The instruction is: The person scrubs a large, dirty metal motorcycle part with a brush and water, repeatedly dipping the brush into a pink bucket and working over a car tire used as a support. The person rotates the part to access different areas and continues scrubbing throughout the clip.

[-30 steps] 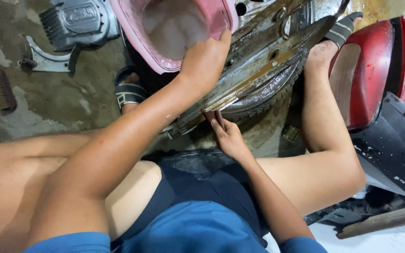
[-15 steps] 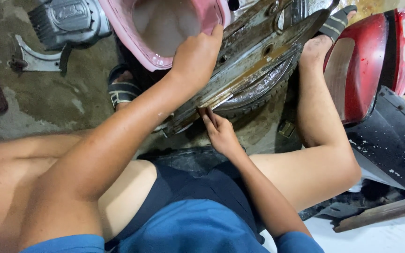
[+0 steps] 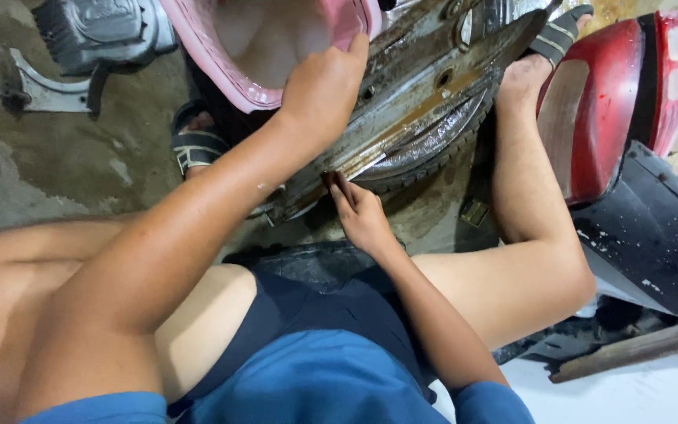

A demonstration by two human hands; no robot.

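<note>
Here left hand (image 3: 325,86) grip clamps rusty wheel rim (image 3: 425,102); right hand (image 3: 361,216) below, grip perhaps pinching edge.

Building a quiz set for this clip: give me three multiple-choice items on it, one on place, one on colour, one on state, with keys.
1. Where does the left hand rest?
A. on the rusty metal frame, beside the basin
B. on the red panel
C. on the floor

2. What colour is the basin?
A. blue
B. pink
C. green

3. What is the right hand doing?
A. hanging free
B. lying flat on the thigh
C. fingertips pressed to the frame's lower edge

Key: 1 A, the palm lies on the frame at the basin's rim; 2 B, its rim and wall are pink; 3 C, the fingers meet the frame's edge near the tyre.
</note>
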